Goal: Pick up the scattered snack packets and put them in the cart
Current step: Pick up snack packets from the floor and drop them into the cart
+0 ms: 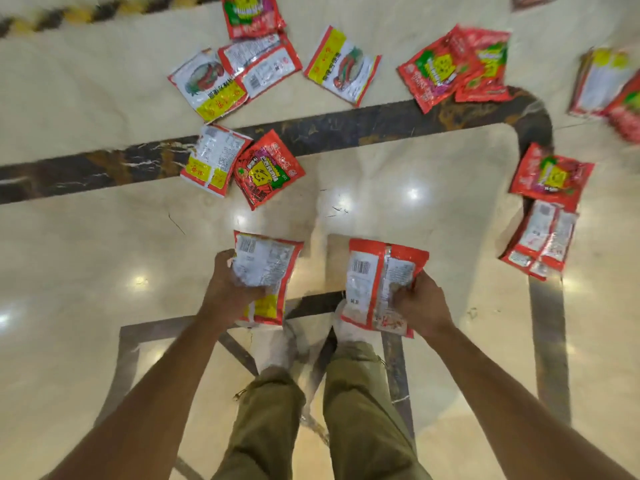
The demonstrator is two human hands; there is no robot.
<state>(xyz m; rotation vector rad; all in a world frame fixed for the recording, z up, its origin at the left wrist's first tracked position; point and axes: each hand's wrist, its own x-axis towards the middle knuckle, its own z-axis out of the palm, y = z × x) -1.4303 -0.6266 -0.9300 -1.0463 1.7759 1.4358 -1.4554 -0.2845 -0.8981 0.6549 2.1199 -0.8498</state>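
Observation:
My left hand (230, 289) grips a red, white and yellow snack packet (268, 268), back side up. Another red and white snack packet (375, 285) is held the same way by my right hand (420, 303). Both packets hang above the floor in front of my feet. Several more packets lie scattered on the floor ahead: a pair (242, 166) just beyond my left hand, a cluster (239, 76) further back, one white and yellow packet (343, 65), red ones (453, 69) at the back right and others (545, 209) to the right. No cart is in view.
The floor is glossy beige marble (104, 254) with a dark inlaid band (346, 128) crossing it and curving down on the right. My legs in olive trousers (346, 410) and pale shoes stand below the hands.

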